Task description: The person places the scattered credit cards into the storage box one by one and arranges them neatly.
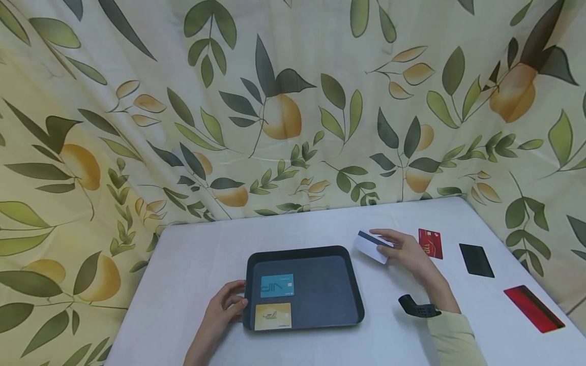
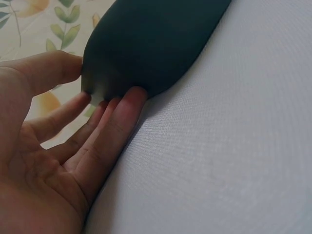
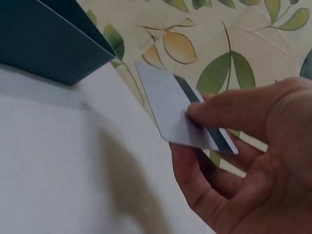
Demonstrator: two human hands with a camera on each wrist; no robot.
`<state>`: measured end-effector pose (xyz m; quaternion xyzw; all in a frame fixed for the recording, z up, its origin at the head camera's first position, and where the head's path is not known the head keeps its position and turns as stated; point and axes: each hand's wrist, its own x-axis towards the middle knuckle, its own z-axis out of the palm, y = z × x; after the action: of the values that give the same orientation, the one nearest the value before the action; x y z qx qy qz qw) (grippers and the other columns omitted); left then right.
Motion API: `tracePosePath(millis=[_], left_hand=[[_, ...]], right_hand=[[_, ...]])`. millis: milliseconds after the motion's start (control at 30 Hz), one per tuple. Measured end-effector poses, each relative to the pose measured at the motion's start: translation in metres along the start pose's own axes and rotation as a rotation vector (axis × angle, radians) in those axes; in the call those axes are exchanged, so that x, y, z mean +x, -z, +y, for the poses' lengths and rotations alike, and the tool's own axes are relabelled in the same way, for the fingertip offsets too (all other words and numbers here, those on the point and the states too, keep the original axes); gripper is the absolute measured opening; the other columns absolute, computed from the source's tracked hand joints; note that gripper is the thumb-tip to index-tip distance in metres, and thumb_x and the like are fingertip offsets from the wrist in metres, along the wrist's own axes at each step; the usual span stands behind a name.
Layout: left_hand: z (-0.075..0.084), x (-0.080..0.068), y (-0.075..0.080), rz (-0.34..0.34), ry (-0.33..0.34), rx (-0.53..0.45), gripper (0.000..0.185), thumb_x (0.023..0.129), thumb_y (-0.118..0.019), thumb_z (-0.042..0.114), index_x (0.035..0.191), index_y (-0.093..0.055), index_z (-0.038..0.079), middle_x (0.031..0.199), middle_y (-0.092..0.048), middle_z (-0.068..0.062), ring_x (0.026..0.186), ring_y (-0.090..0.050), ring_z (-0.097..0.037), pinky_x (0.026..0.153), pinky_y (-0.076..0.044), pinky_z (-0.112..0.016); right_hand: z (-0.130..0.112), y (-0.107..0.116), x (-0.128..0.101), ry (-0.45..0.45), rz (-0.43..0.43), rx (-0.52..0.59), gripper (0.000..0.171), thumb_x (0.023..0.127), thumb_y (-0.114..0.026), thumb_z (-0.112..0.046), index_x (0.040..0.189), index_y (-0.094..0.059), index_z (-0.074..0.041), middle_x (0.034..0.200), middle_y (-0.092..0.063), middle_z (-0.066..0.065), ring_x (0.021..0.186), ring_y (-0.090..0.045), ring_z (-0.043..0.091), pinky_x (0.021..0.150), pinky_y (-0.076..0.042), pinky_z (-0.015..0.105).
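My right hand [image 1: 403,251] pinches a white card with a dark magnetic stripe [image 3: 168,107] between thumb and fingers, just off the right edge of a dark tray [image 1: 320,290]. The card is tilted, its striped face showing in the right wrist view. At the tray's left side, my left hand [image 1: 223,307] holds the rim, its thumb on the edge and its fingers [image 2: 129,109] against the outer wall. Inside the tray on the left lie a blue card [image 1: 276,285] and, nearer me, a gold card [image 1: 273,316].
On the white table [image 1: 192,274], a red card [image 1: 431,244] lies partly behind my right hand. Further right are a black card [image 1: 476,260] and a red card with a dark stripe [image 1: 534,308]. A leaf-and-fruit patterned curtain [image 1: 284,168] hangs behind the table.
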<state>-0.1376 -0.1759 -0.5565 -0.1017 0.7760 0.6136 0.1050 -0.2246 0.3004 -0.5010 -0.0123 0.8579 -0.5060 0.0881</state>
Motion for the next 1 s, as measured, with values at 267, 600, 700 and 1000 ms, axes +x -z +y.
tracePosePath(millis=[267,600,700,1000], left_hand=[[0.0,-0.001,-0.001,-0.007,-0.022,-0.022,0.06,0.09,-0.081,0.029,0.143,-0.058,0.013,0.141,-0.063,-0.014,0.1,-0.067,-0.019,0.074,-0.065,-0.033],[-0.001,-0.001,0.001,-0.016,-0.029,-0.015,0.062,0.09,-0.082,0.032,0.144,-0.057,0.013,0.142,-0.061,-0.015,0.099,-0.067,-0.016,0.076,-0.065,-0.031],[-0.001,0.0,0.001,-0.017,-0.027,-0.018,0.062,0.09,-0.082,0.032,0.144,-0.057,0.013,0.142,-0.061,-0.016,0.1,-0.067,-0.017,0.076,-0.065,-0.031],[-0.001,0.0,0.001,-0.016,-0.03,-0.03,0.061,0.089,-0.082,0.029,0.143,-0.058,0.013,0.143,-0.061,-0.016,0.1,-0.068,-0.017,0.076,-0.066,-0.032]], right_hand=[[-0.007,-0.006,-0.003,0.122,-0.062,0.04,0.051,0.102,-0.07,-0.023,0.15,-0.056,-0.013,0.153,-0.054,0.021,0.132,-0.058,0.039,0.099,-0.055,0.03],[-0.018,-0.02,-0.004,0.195,-0.136,0.08,0.046,0.101,-0.07,-0.018,0.146,-0.059,-0.015,0.151,-0.055,0.02,0.129,-0.061,0.04,0.093,-0.056,0.019],[-0.022,-0.025,-0.005,0.227,-0.167,0.092,0.045,0.101,-0.069,-0.016,0.145,-0.06,-0.015,0.152,-0.055,0.02,0.132,-0.059,0.043,0.096,-0.056,0.018],[-0.036,-0.038,-0.009,0.314,-0.268,0.059,0.043,0.1,-0.07,-0.014,0.142,-0.062,-0.016,0.15,-0.058,0.015,0.139,-0.054,0.045,0.099,-0.052,0.015]])
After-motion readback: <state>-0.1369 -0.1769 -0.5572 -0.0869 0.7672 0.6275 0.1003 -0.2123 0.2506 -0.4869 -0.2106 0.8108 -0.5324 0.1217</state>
